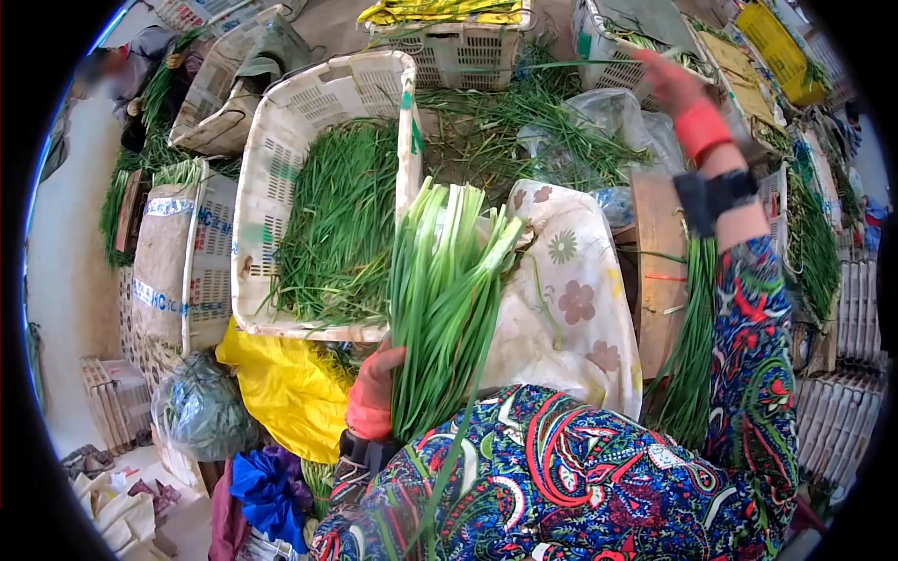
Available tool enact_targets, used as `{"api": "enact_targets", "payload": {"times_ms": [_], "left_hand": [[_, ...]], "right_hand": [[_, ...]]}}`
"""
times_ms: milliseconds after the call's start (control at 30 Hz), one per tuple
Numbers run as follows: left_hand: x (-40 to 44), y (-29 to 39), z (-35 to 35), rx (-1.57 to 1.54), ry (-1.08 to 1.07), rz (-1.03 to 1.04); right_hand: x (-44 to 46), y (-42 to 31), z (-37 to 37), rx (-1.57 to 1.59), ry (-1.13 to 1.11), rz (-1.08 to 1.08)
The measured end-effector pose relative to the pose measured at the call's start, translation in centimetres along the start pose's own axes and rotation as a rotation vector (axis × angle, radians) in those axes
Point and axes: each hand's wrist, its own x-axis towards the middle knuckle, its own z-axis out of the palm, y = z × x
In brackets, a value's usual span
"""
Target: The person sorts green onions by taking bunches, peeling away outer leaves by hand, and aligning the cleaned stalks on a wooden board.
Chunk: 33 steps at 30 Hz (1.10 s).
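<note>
A thick bunch of garlic chives, pale stems up and green leaves down, stands upright against my lap. My left hand is closed around its left side; most of the fingers are hidden behind the leaves. Stretched far out to the upper right is my right hand, blurred by motion. A long thin green leaf runs up to its fingertips, but whether they grip it I cannot make out. Beneath the bunch lies a flower-patterned white cloth. More chives hang by a wooden board on the right.
A white plastic crate with loose chives stands left of the bunch. Chive scraps and a clear plastic bag lie ahead. More crates line the back. A yellow sheet and a stuffed plastic bag are at left.
</note>
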Motion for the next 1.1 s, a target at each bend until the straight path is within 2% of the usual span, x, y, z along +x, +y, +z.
{"api": "enact_targets", "payload": {"times_ms": [33,67,100,133,233,333,367,467,500,600,633,733,867,900,1000,1033,1067,1100], "left_hand": [[0.1,0.7,0.7,0.094,-0.005,0.019],[0.3,0.9,0.8,-0.052,-0.021,-0.040],[0.3,1.1,0.9,-0.195,-0.034,-0.102],[0.3,1.3,1.1,-0.335,-0.049,-0.166],[0.0,2.0,2.3,-0.146,0.000,-0.076],[-1.0,2.3,4.1,-0.446,-0.066,-0.017],[-0.6,1.8,3.1,-0.343,-0.086,-0.034],[-0.7,3.3,4.0,-0.121,0.019,-0.120],[-0.2,1.8,2.5,-0.143,-0.009,-0.088],[0.0,2.1,3.1,-0.391,-0.028,-0.091],[0.3,1.5,2.5,-0.375,-0.033,-0.084],[0.3,1.7,2.8,-0.397,-0.050,-0.081],[0.3,2.2,3.2,-0.335,-0.015,-0.122],[0.3,2.2,3.4,-0.314,0.008,-0.120],[0.1,2.4,3.6,-0.289,0.093,-0.151],[-0.1,2.5,3.8,-0.319,0.151,-0.171],[-0.3,2.6,3.9,-0.348,0.208,-0.189],[0.2,0.4,1.3,-0.348,0.126,-0.148]], "right_hand": [[-2.4,-0.4,2.8,-0.052,-0.254,-0.043],[-3.8,0.6,5.4,-0.143,-0.432,0.024],[-7.0,0.9,8.5,0.090,-0.636,-0.020],[-9.1,0.5,10.5,0.021,-0.619,0.008],[-13.1,-1.5,15.0,-0.198,-0.577,0.083],[-12.2,-2.1,16.9,-0.377,-0.664,0.136],[-11.9,-2.1,17.3,-0.431,-0.712,0.153],[-12.4,-1.2,17.9,-0.438,-0.671,0.081],[-13.3,-0.8,18.1,-0.578,-0.475,-0.182],[-14.0,1.0,18.5,-0.678,-0.269,-0.836],[-14.4,0.8,18.4,-0.662,-0.194,-0.996],[-16.0,-1.0,17.5,-0.705,-0.220,-1.101],[-17.6,-2.1,17.4,-0.726,-0.443,-1.199],[-17.7,-1.9,17.6,-0.603,-0.414,-1.174],[-17.3,-1.6,17.4,-0.418,-0.575,-1.070],[-18.7,-3.3,16.7,-0.023,-0.767,-0.246],[-18.4,-3.0,16.6,0.211,-0.695,-0.195],[-17.6,-2.4,16.5,0.441,-0.613,-0.144]]}}
